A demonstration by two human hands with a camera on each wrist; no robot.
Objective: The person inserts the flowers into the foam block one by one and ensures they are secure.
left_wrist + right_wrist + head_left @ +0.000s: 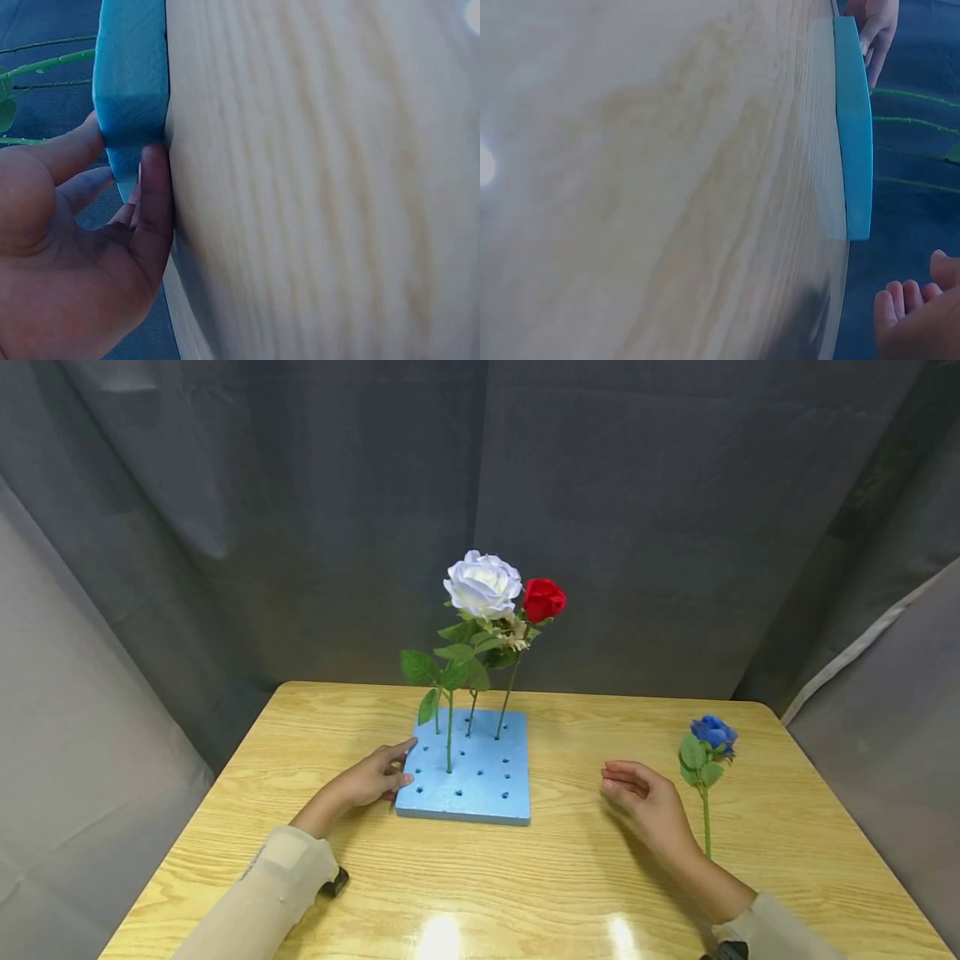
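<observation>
A light blue board (pixel 491 806) with rows of holes lies on the table. My left hand (pixel 372 777) holds its left edge, thumb on top and other fingers against the side, as the left wrist view shows with the board's edge (pixel 135 90). Upright in the holes stand a white rose (pixel 483 587), a red rose (pixel 543 600) and a small beige flower (pixel 514 633), their leaves overlapping. My right hand (pixel 648 806) hovers right of the board, fingers loosely bent and holding nothing. Beyond it lies a blue flower (pixel 714 733) with a green stem, its lower end hidden by my forearm.
The wooden table (pixel 600 877) has its far edge just behind the board. A dark grey curtain (pixel 337 527) hangs behind it, with paler cloth (pixel 67 735) at the left side. The tall flower stems rise above the board's rear half.
</observation>
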